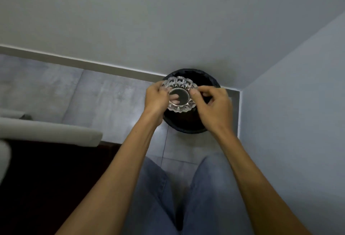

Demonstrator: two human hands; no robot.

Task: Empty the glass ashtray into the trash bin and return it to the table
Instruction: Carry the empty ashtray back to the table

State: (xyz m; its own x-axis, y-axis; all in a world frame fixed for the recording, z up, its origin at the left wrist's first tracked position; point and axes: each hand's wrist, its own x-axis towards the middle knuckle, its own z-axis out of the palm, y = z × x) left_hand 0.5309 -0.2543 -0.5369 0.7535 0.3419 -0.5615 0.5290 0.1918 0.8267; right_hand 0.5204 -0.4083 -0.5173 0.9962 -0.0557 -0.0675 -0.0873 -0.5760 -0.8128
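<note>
The clear cut-glass ashtray (179, 94) is held turned over, its base facing me, directly above the round black trash bin (188, 124) in the corner of the room. My left hand (155, 100) grips its left rim, with fingertips showing through the glass. My right hand (214, 107) pinches its right rim with thumb and fingers. What lies inside the bin is dark and hidden behind the ashtray and hands.
Grey walls meet in a corner just behind and to the right of the bin. A grey sofa arm (50, 134) juts in at the left above a dark floor area. Grey floor tiles (104, 98) lie between. My legs in jeans (186, 197) stand below.
</note>
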